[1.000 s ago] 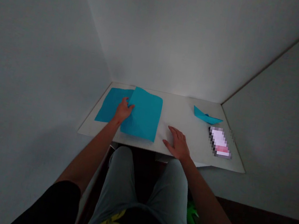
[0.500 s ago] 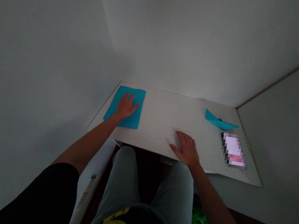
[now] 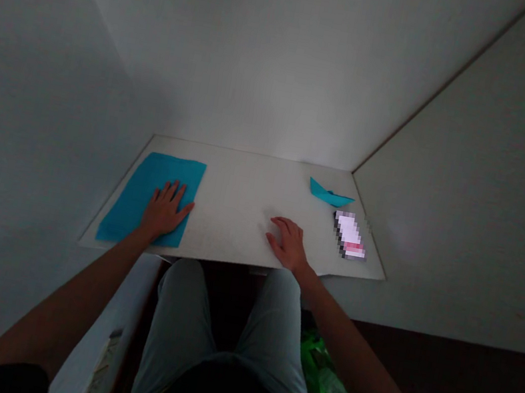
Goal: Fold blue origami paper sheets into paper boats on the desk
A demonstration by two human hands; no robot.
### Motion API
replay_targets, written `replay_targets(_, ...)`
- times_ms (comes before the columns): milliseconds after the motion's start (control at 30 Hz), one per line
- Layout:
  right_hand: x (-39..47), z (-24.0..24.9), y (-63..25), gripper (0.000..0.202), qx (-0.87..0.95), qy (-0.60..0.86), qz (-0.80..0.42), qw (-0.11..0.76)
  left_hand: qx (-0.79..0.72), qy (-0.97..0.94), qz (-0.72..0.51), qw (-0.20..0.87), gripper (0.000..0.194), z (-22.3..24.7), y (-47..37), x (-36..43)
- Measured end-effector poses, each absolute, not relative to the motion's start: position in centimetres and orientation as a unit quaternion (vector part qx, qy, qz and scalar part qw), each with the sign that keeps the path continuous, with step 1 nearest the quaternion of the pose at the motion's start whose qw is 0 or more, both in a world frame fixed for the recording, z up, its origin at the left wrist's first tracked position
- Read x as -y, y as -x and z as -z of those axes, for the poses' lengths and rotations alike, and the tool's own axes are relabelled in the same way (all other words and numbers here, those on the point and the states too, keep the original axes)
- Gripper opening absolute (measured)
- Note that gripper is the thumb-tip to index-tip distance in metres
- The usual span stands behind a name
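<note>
My left hand (image 3: 166, 210) lies with fingers spread on a blue sheet of paper (image 3: 141, 192) at the left end of the white tabletop (image 3: 233, 218). Its thumb reaches the sheet's right edge. To the right, my right hand (image 3: 288, 241) rests near the table's front edge, fingers apart and slightly curled, holding nothing. A folded blue paper boat (image 3: 330, 197) sits at the back right, beyond my right hand and apart from it.
A phone (image 3: 350, 235) with a blurred-out screen lies at the right end of the table. Walls border the table at the back, left and right. Below, on the right, is a green plastic bag (image 3: 321, 369) near my leg.
My left hand has slid toward the front edge over the blue sheet. The camera view has shifted right, so the boat and phone appear further left. My right hand stays open.
</note>
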State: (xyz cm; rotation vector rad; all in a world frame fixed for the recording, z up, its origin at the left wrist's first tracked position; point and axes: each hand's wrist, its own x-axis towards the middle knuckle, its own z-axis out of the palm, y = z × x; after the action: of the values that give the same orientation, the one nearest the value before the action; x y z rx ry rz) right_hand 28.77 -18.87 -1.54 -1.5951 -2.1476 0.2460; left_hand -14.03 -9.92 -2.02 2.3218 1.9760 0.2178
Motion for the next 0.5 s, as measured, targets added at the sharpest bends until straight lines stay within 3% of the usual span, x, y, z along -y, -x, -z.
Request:
replay_targets(100, 15.8, -0.9, -31.9, 0.04, 0.753, 0.628, -0.044, 0.191, -0.641, -0.762, -0.082, 0.035, 0.086, 2.3, 14.1, 10.2)
replay_targets(267, 9.3, -5.1, -39.0, 0.051, 0.618, 0.773, 0.022, 0.139, -0.635, -0.765, -0.102, 0.03, 0.091, 2.6, 14.1, 10.1)
replay_targets(500, 6.5, -4.8, -40.3, 0.031, 0.612, 0.786, -0.047, 0.074, -0.64, -0.758, -0.122, 0.034, 0.09, 2.2, 13.8, 10.3)
